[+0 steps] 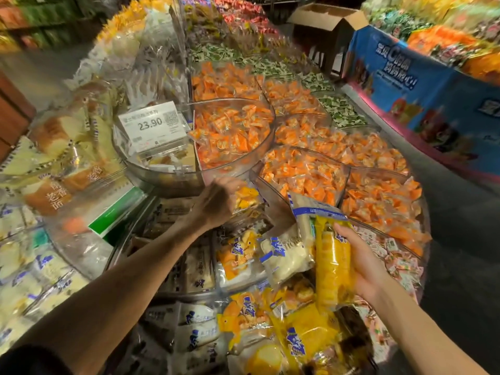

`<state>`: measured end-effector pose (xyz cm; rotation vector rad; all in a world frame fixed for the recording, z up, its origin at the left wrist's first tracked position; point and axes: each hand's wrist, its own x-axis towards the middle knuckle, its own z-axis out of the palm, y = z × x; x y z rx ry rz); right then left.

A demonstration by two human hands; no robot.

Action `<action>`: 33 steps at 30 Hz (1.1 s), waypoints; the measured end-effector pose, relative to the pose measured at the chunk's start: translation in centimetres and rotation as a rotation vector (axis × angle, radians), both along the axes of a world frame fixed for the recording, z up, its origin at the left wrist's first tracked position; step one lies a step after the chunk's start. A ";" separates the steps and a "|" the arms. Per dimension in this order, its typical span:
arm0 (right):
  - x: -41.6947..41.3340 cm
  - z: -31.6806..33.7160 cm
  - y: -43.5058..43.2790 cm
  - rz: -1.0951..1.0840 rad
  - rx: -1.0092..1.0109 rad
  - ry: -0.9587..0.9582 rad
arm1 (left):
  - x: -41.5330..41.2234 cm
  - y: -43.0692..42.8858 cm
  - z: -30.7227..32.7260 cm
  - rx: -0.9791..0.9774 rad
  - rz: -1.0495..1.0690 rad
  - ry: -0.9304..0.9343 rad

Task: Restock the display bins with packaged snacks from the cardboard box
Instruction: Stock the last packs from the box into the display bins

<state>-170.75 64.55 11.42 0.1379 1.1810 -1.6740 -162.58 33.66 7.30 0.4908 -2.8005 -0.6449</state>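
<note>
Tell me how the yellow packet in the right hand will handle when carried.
Probably light: the right hand alone holds the yellow packet upright. Its glossy film may slip. It stands straight unsupported, so it seems fairly stiff.

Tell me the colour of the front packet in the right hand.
The packet is yellow with blue print; head view.

1. Price tag (153,125), reading 23.90, stood over the left half of the round clear bin (173,175).
2. Left hand (219,201) was below-right of the tag, fingers curled at a small yellow packet (246,197); grip unclear.
3. Right hand (362,263), further below-right of the tag, gripped a long yellow packet (334,266) upright.
4. Open cardboard box (327,16) sat far above-right of the tag.
</note>
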 end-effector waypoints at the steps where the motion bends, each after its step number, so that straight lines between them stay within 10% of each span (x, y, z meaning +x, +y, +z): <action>1: 0.1 0.3 -0.2 0.023 -0.008 0.014 | 0.7 1.1 1.8 0.074 -0.031 0.016; 10: 5.4 2.6 -6.8 0.275 -0.188 0.081 | 11.3 4.1 10.2 0.454 -0.388 -0.259; 33: 33.1 -4.7 -19.2 0.416 0.156 -0.100 | 42.9 -8.7 -0.6 1.152 0.116 -0.168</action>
